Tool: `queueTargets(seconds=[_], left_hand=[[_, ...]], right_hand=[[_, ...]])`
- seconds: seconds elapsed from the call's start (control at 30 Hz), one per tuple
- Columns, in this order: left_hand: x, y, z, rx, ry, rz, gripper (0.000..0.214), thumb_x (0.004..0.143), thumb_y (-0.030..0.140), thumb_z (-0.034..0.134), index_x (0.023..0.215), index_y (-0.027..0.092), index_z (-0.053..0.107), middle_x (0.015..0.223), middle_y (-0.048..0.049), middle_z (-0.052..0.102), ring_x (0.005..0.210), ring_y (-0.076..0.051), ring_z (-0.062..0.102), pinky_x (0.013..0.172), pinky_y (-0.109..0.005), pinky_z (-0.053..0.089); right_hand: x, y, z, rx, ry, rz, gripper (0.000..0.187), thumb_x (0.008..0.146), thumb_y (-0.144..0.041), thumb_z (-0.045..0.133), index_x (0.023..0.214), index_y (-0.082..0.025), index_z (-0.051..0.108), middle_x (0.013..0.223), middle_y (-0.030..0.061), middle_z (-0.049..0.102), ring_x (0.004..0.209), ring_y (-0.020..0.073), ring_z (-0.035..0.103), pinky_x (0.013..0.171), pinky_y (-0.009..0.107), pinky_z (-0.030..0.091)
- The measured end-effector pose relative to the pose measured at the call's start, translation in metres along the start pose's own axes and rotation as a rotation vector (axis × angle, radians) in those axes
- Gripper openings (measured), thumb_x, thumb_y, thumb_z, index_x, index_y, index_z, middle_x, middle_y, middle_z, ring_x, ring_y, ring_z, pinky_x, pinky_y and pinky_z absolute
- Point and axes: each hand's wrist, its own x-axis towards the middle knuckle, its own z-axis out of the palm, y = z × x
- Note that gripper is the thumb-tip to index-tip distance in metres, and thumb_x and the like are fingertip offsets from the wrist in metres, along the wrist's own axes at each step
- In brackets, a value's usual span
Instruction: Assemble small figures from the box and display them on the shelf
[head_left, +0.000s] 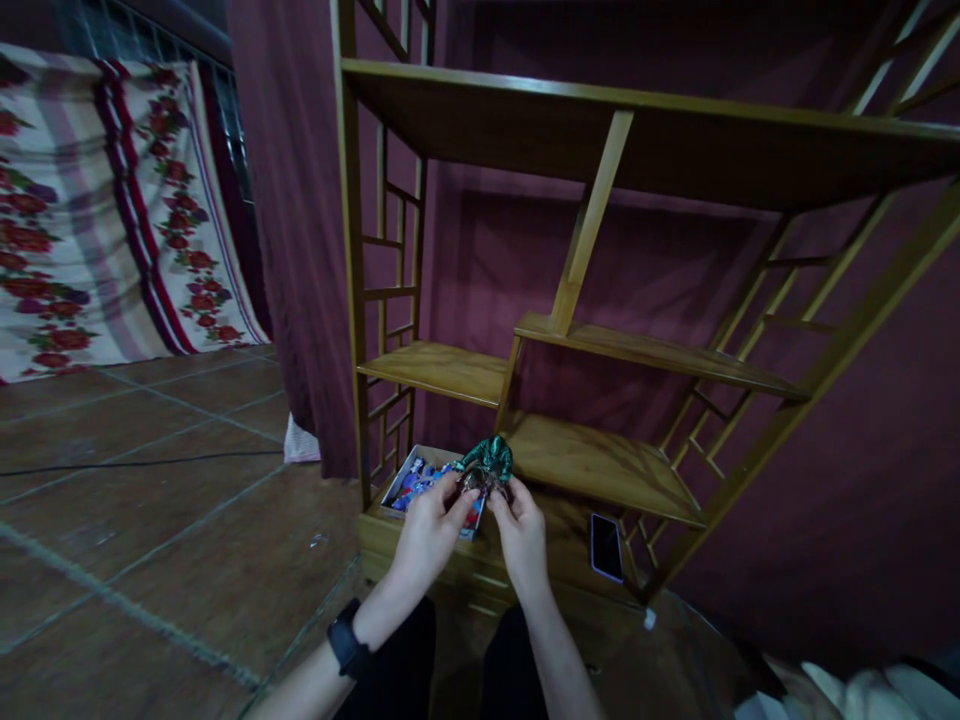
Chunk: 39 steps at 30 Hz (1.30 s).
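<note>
I am holding a small shiny green bumpy toy (489,460) up in front of me with both hands. My left hand (429,535) is pinching its left side and my right hand (523,535) is pinching its right side. So my fingers (459,493) are closed on the toy from both sides. I think I am using two hands because the toy has many little pokey bits, and this way it is not tipping or slipping. I cannot tell just what kind of toy it is, because it is small and dark here.

The toy is up in the air, just above the low bottom board of a tall yellow-brown wooden shelf rack (442,372). A small open grey cardboard box (397,478) is sitting on that bottom board, right behind my left hand. Little red and blue pieces (420,480) are lying in it. The box has no lid on, so I think the pieces are easy to reach.

A flat black phone (606,546) is lying on the same board. It is to the right of my right hand and not touching it.

A black watch (346,640) is sitting round my left wrist. A dark red curtain (300,250) is hanging behind the rack. Far to the left, a pale cloth with red flowers (90,220) is hanging too. A thin black cable (135,462) is lying across the brown tiled floor (150,560).
</note>
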Motion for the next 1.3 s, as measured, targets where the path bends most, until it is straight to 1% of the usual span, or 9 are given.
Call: queueTargets(seconds=[0.47, 0.6, 0.73, 0.9, 0.97, 1.03, 1.1, 1.2, 1.3], left_hand=[[-0.004, -0.005, 0.008, 0.901, -0.037, 0.488, 0.028, 0.09, 0.032, 0.035, 0.094, 0.015, 0.057, 0.076, -0.0087, 0.06, 0.069, -0.017, 0.058, 0.064, -0.026, 0.043], [-0.003, -0.009, 0.008, 0.914, -0.068, 0.471, 0.028, 0.091, 0.032, 0.035, 0.094, 0.015, 0.057, 0.079, -0.009, 0.06, 0.071, -0.018, 0.058, 0.065, -0.026, 0.043], [-0.001, -0.017, -0.002, 0.74, -0.023, 0.344, 0.03, 0.092, 0.031, 0.033, 0.112, 0.018, 0.051, 0.094, -0.0089, 0.062, 0.08, -0.018, 0.06, 0.071, -0.027, 0.045], [0.009, -0.025, -0.019, 0.568, 0.05, 0.286, 0.033, 0.091, 0.031, 0.036, 0.12, 0.02, 0.047, 0.109, -0.0101, 0.059, 0.099, -0.021, 0.058, 0.084, -0.031, 0.044], [0.011, -0.025, -0.023, 0.584, 0.053, 0.285, 0.034, 0.091, 0.031, 0.035, 0.12, 0.019, 0.047, 0.109, -0.0106, 0.058, 0.101, -0.021, 0.057, 0.085, -0.031, 0.044], [0.011, -0.024, -0.024, 0.629, 0.034, 0.301, 0.033, 0.091, 0.031, 0.034, 0.118, 0.017, 0.048, 0.107, -0.011, 0.058, 0.1, -0.021, 0.057, 0.084, -0.03, 0.043], [0.008, -0.024, -0.025, 0.685, 0.002, 0.332, 0.031, 0.092, 0.031, 0.034, 0.114, 0.017, 0.05, 0.101, -0.0108, 0.059, 0.095, -0.02, 0.058, 0.081, -0.029, 0.044], [0.002, -0.025, -0.024, 0.778, -0.039, 0.365, 0.027, 0.092, 0.031, 0.034, 0.104, 0.016, 0.053, 0.092, -0.0096, 0.058, 0.085, -0.019, 0.059, 0.073, -0.027, 0.044], [-0.002, -0.028, -0.022, 0.803, -0.038, 0.364, 0.025, 0.092, 0.031, 0.034, 0.095, 0.017, 0.054, 0.089, -0.0085, 0.058, 0.079, -0.018, 0.059, 0.069, -0.028, 0.045]], right_hand=[[0.006, 0.012, 0.001, -0.062, 0.036, 0.052, 0.034, 0.071, -0.037, 0.059, 0.096, -0.015, 0.064, 0.092, 0.0072, 0.069, 0.086, 0.0212, 0.062, 0.079, 0.033, 0.048], [0.005, 0.019, 0.003, 0.053, 0.0, 0.1, 0.034, 0.07, -0.036, 0.062, 0.096, -0.013, 0.063, 0.094, 0.0075, 0.069, 0.088, 0.0207, 0.062, 0.082, 0.034, 0.048], [-0.001, -0.004, -0.007, 0.178, -0.12, 0.156, 0.043, 0.071, -0.036, 0.064, 0.11, -0.017, 0.058, 0.112, 0.008, 0.063, 0.101, 0.0217, 0.059, 0.088, 0.038, 0.047], [-0.073, -0.034, -0.017, 0.077, 0.017, 0.036, 0.033, 0.085, -0.039, 0.047, 0.115, -0.025, 0.054, 0.118, 0.006, 0.058, 0.099, 0.0191, 0.058, 0.086, 0.039, 0.047], [-0.123, -0.015, -0.017, -0.16, -0.318, -0.093, 0.026, 0.086, -0.036, 0.046, 0.105, -0.027, 0.06, 0.108, 0.0049, 0.064, 0.098, 0.0191, 0.059, 0.09, 0.038, 0.044], [-0.165, 0.021, -0.019, -0.423, -0.935, -0.23, 0.016, 0.077, -0.04, 0.058, 0.081, -0.027, 0.065, 0.081, 0.0021, 0.069, 0.081, 0.0196, 0.063, 0.081, 0.034, 0.047], [-0.182, 0.059, -0.027, -0.793, -1.202, -0.236, 0.013, 0.076, -0.035, 0.06, 0.074, -0.022, 0.065, 0.072, 0.0049, 0.069, 0.073, 0.0223, 0.065, 0.074, 0.034, 0.048], [-0.159, 0.083, -0.045, -1.159, -0.971, -0.095, 0.019, 0.086, -0.023, 0.044, 0.088, -0.019, 0.063, 0.071, 0.0083, 0.069, 0.07, 0.0238, 0.066, 0.068, 0.033, 0.047], [-0.108, 0.065, -0.058, -0.955, -0.718, -0.051, 0.03, 0.089, -0.017, 0.032, 0.106, -0.023, 0.056, 0.079, 0.0044, 0.069, 0.074, 0.0181, 0.066, 0.069, 0.027, 0.047]])
